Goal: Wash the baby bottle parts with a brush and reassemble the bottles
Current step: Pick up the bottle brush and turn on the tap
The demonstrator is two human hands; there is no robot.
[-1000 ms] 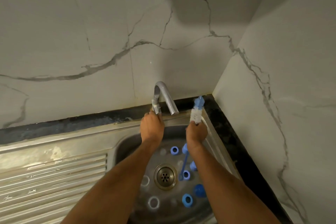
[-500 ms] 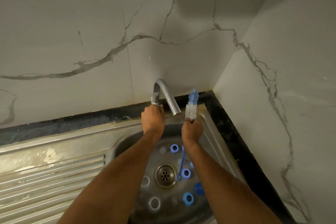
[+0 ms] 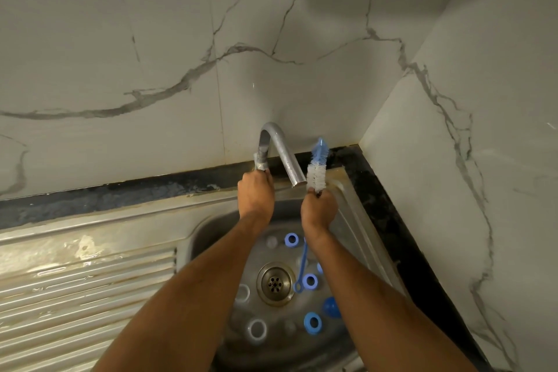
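My left hand [image 3: 256, 194] grips the base of the steel tap [image 3: 279, 151] at the back of the sink. My right hand [image 3: 319, 209] holds a bottle brush [image 3: 317, 170] upright, its white and blue bristles just right of the spout's mouth. The brush's blue handle [image 3: 302, 266] hangs down below my wrist into the basin. Several blue rings [image 3: 291, 239] and clear bottle parts [image 3: 257, 329] lie around the drain [image 3: 274, 282]. A round blue cap [image 3: 330, 306] sits beside my right forearm. No water is seen running.
The steel sink [image 3: 208, 229] has a ribbed draining board [image 3: 87, 296] on the left. Marble walls [image 3: 453, 160] close in behind and on the right, above a dark counter strip [image 3: 392, 220].
The brush head has moved left, closer to the spout's mouth. My left hand stays on the tap's base. The camera has shifted slightly.
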